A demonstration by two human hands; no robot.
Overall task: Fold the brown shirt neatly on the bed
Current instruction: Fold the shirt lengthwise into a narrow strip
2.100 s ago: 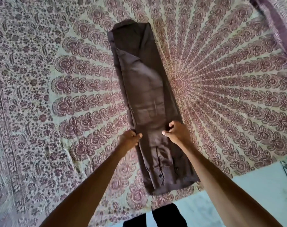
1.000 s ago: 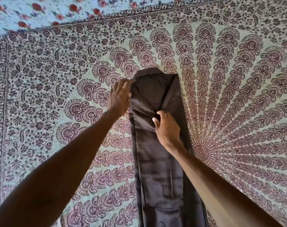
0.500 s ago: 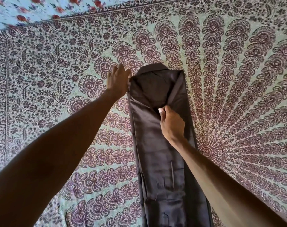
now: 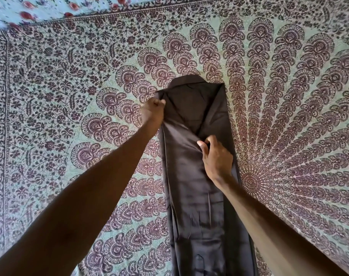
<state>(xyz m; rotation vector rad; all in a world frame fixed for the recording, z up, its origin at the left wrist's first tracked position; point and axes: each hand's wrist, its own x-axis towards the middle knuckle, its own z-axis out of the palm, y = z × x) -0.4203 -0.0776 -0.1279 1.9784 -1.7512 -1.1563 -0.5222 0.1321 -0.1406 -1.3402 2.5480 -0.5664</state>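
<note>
Cotton bedspread, pale green with a dark maroon mandala print and a floral border, spread flat across the bed and filling nearly the whole view. Beyond its far edge, a strip of light blue cloth with red flowers at the top left corner. Laid on the bedspread near the middle: dark brown shirt of smooth, faintly shiny fabric, folded lengthwise into a long narrow band running from the bottom edge of the view up to a rounded far end. Sides turned inward over the centre, leaving a darker V-shaped opening at the upper part where the layers met. A few shallow creases along the lower half.

Two bare forearms reaching in from the bottom corners. Left hand at the shirt's upper left edge, closed into a fist, grip clenched on a pinch of the brown fabric there, the edge drawn slightly up and outward into small gathers. Right hand resting on the band lower down and right of centre, thumb and fingers curled together at the point of the V, grip pinching the folded-over layer of the shirt against the cloth beneath.
</note>
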